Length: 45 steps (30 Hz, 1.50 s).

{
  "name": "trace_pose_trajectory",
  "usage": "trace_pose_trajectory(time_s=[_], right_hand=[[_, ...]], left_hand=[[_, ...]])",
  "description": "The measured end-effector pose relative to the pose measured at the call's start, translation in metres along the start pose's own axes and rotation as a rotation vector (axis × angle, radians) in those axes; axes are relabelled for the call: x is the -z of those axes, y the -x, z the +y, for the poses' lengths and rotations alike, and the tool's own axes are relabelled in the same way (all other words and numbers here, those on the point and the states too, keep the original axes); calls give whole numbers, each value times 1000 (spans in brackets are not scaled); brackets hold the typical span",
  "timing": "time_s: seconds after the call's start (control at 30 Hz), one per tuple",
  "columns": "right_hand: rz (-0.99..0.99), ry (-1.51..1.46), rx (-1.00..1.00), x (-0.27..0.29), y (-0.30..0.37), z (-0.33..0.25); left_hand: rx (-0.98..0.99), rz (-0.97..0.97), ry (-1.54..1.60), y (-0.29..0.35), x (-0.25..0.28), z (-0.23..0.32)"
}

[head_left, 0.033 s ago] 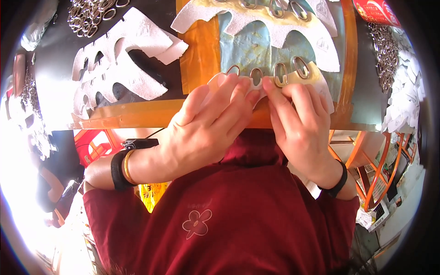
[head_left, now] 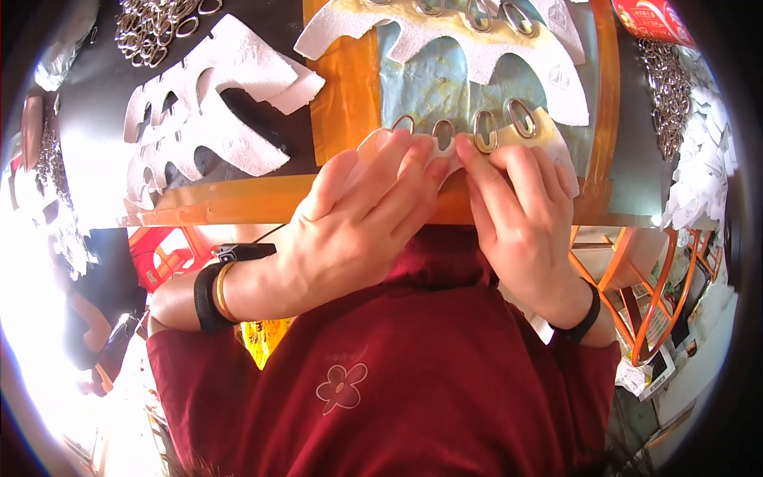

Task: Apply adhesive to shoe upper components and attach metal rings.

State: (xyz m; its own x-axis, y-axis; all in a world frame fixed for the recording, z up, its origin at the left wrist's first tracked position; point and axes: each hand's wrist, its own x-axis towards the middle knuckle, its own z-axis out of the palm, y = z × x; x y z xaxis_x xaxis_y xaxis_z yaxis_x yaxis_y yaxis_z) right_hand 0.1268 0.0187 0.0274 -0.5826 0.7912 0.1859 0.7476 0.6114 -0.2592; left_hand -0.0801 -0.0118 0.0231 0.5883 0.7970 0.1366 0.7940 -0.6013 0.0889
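Note:
A curved white piece of fuzzy material (head_left: 556, 151) with yellowish patches lies at the table's near edge. Several oval metal rings (head_left: 522, 118) stand along it. My left hand (head_left: 362, 195) grips the piece's left part, its fingers pressed together over the material and hiding much of it. Close beside it, my right hand (head_left: 520, 195) pinches the same piece at the middle, its index fingertip next to a metal ring (head_left: 486, 131). What lies under the fingertips is hidden. Just beyond, a second white piece (head_left: 477, 52) carries more rings along a yellowish band.
Stacked white cut pieces (head_left: 214, 103) lie on the dark table at left. Loose metal rings form a pile (head_left: 151, 32) at far left and another (head_left: 666, 87) at right. Orange tape (head_left: 346, 95) borders a bluish sheet (head_left: 433, 71). A red package (head_left: 653, 20) sits at far right.

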Motion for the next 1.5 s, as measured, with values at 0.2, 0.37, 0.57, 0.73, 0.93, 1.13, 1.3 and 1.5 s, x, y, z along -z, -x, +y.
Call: trace_pose_trajectory(time_s=[0.2,0.37,0.57,0.73,0.93,1.13,1.3,1.5], right_hand=[[-16,4,-41,-1,-5,0],[3,56,-5,-5,-6,-2],[82,-22,-12,-9,-4,0],[189,-387,-122,17,-3,19],[261,-236,-235,26,18,53],[280,-199,-251,14,35,55],[281,-170,-248,12,38,56],[299,-208,-222,15,39,57]], left_hand=[[79,-69,212,-4,8,-8],[-3,-17,121,-5,4,-12],[36,-74,483,-15,13,-36],[37,-40,572,-11,19,-56],[288,143,436,-32,21,-22],[345,102,487,-38,8,-22],[407,-84,498,-49,15,-25],[215,-97,509,-60,12,-40]])
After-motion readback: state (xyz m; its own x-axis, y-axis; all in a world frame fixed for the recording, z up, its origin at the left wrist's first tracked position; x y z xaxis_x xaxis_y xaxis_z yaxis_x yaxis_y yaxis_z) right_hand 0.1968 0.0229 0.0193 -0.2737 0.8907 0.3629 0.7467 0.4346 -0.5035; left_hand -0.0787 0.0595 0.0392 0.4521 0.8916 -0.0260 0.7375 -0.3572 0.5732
